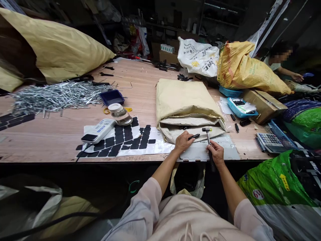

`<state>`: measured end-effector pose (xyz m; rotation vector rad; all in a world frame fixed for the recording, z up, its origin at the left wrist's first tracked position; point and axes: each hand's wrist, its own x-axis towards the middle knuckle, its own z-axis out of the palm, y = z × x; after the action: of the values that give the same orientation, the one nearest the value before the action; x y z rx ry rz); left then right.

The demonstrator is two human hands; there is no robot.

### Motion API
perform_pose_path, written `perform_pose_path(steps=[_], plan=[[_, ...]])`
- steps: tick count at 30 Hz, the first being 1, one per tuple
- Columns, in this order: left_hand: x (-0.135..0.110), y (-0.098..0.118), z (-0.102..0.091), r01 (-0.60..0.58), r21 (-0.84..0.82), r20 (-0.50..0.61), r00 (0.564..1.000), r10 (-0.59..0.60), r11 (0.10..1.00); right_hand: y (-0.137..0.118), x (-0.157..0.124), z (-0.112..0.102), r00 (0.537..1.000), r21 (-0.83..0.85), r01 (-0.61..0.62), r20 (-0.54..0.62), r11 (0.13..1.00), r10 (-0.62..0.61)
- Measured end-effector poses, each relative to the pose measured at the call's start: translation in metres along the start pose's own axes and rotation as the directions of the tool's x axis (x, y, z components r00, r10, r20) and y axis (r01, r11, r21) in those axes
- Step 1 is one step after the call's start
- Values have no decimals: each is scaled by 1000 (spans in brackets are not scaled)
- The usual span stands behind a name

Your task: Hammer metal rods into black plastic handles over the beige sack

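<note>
My left hand pinches a small black rod-shaped piece at the near edge of the wooden table. My right hand is wrapped round the handle of a small hammer, whose head points up just right of the black piece. Both hands rest over a grey mat. Right behind them lies an open tan paper sack with black parts inside its mouth.
Sheets of black square pads, a white handheld device and a glass jar lie to the left. A heap of metal pins, a blue tray, a calculator, sacks and another person at the far right surround the table.
</note>
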<state>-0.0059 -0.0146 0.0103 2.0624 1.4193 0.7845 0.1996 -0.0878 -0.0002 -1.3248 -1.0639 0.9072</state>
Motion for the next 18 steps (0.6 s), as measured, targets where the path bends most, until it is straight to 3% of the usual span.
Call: perform_pose_path(steps=[4,6,8,11,13,15,18], plan=[[-52,15,-11,-270,-83,-23,963,269,959,-3,1,-2,1000,80,-10,-21,997,12],[-91,22,-9,-371,-69,51,926,375,926,-3,1,-2,1000,94,-7,-11,996,8],[-126,27,-2,-383,-22,168,909,381,923,-2,0,-2,1000,98,-5,1,995,5],[-153,31,10,-277,65,301,922,246,959,-1,-1,-1,1000,93,-9,10,996,8],[-147,33,12,-211,64,347,921,176,975,-1,-2,-1,1000,89,-8,13,996,7],[-124,36,7,-178,27,332,930,159,984,-1,-2,0,1000,81,-2,21,997,0],[-67,35,-9,-76,46,149,987,68,996,1,-2,0,999,59,8,41,998,-10]])
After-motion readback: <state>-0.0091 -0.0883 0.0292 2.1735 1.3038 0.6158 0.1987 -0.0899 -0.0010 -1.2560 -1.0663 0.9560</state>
